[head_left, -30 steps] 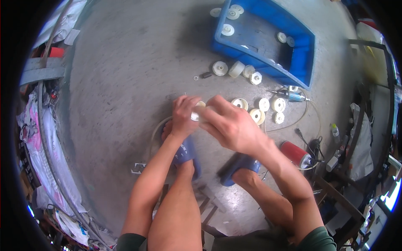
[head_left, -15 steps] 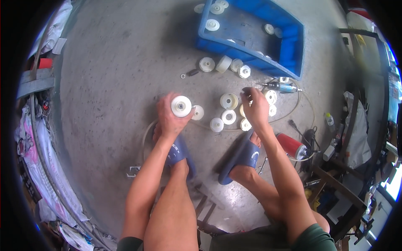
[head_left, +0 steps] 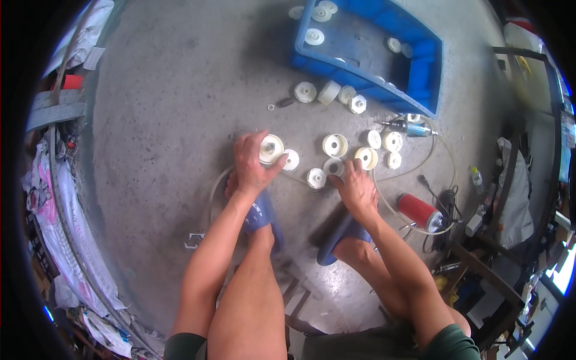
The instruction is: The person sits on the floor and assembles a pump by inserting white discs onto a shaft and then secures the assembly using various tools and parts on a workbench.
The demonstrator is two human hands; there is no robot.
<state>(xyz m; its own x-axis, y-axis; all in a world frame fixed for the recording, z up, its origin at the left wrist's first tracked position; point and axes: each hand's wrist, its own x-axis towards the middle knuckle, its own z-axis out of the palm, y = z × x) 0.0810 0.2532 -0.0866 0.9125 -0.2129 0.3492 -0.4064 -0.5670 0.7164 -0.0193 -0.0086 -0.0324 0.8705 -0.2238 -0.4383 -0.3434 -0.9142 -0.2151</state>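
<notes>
My left hand (head_left: pixel 252 165) has its fingers and thumb curved round a white round plastic part (head_left: pixel 271 149), a shallow cup with a hub in its middle. Right beside it a flat white disc (head_left: pixel 291 159) lies on the floor. My right hand (head_left: pixel 357 191) is low over the loose parts, fingers bent down and thumb out to the left. Whatever lies under its fingertips is hidden. Touching distance from it are a white ring (head_left: pixel 333 167), a small hubbed white cap (head_left: pixel 316 178) and a cream ring (head_left: pixel 366 158). A deeper cream cup (head_left: pixel 335 146) stands just beyond.
A blue crate (head_left: pixel 360 72) with several white parts stands at the far side, more parts before it. A screwdriver-like power tool (head_left: pixel 410 128) with a hose lies to the right. Nearer are a red can (head_left: pixel 419 212), a black cable (head_left: pixel 447 204) and a small bottle (head_left: pixel 476 176).
My right hand has come down and nearer, over the loose parts. The part in my left hand has tipped and now shows its hollow side. The view has shifted slightly.
</notes>
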